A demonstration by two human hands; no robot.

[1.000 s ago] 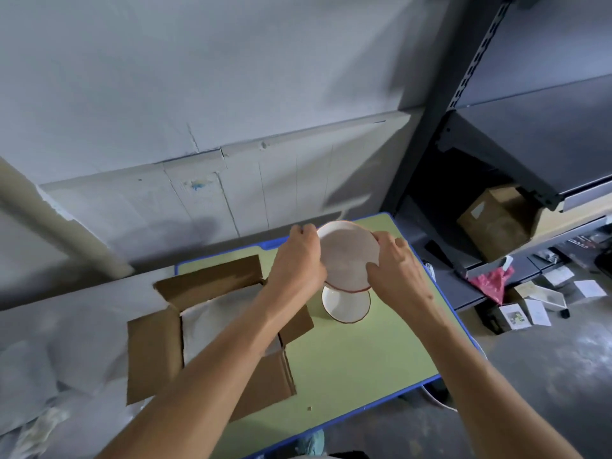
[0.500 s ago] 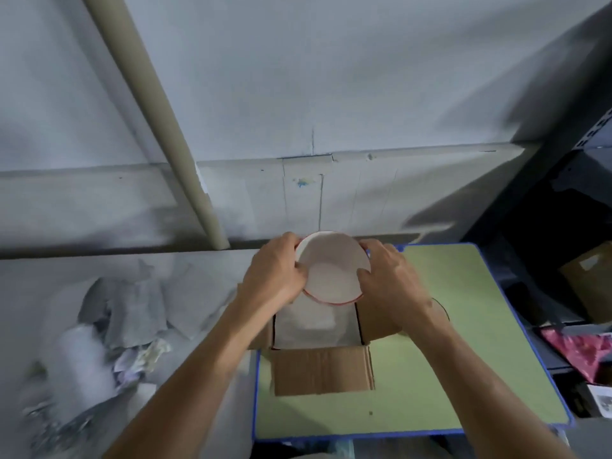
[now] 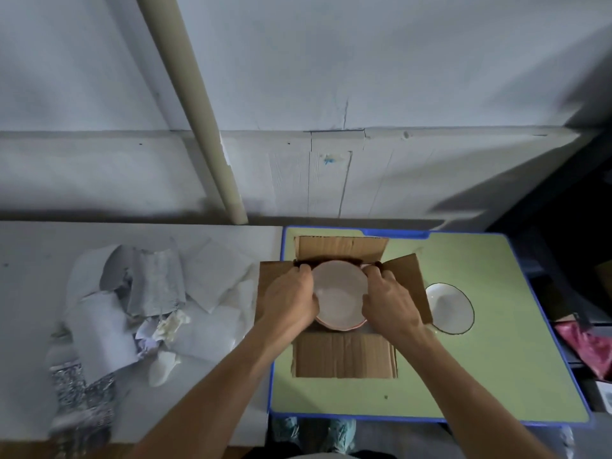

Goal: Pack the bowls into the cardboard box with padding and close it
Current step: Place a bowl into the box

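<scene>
A white bowl with a pink rim [image 3: 338, 294] sits low in the mouth of the open cardboard box [image 3: 344, 356], whose four flaps are folded outward. My left hand [image 3: 289, 298] grips the bowl's left rim and my right hand [image 3: 390, 301] grips its right rim. A second white bowl with a dark rim [image 3: 449, 308] stands on the green table [image 3: 496, 376] just right of the box's right flap. The box's inside is hidden by the bowl and my hands.
A heap of white padding sheets and crumpled wrapping [image 3: 142, 309] lies on the grey surface to the left. A beige pipe [image 3: 195, 111] slants down the wall behind. Dark shelving and a red bag [image 3: 586, 342] are at the right edge.
Both hands carried the pink-rimmed bowl from above the other bowl over to the box and lowered it into the opening. The view swung left, showing the padding heap.
</scene>
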